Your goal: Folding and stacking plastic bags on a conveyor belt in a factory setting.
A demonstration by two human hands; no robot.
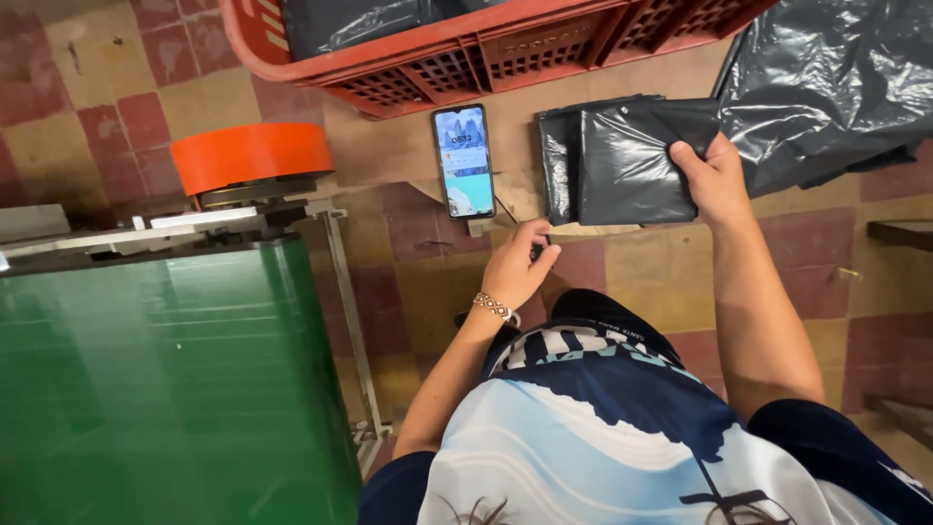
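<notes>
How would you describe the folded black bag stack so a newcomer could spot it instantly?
Start at the red plastic crate along the top. Just below it, on the brown surface right of the smartphone, lies the folded black bag stack, gripped by the right hand. Unlike the loose crumpled black plastic beside it, it is flat and squared.

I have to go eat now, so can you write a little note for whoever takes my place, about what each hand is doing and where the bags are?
Right hand: rests on the stack of folded black bags on the cardboard surface, thumb on top; a closed grip cannot be told.
Left hand: at the front edge of that surface, just below the phone, pinching something small and dark.
Loose black plastic sheeting lies to the right; a red crate with more black plastic sits behind.
Done: several bags folded and stacked.
Left: the loose sheeting is not folded.
</notes>
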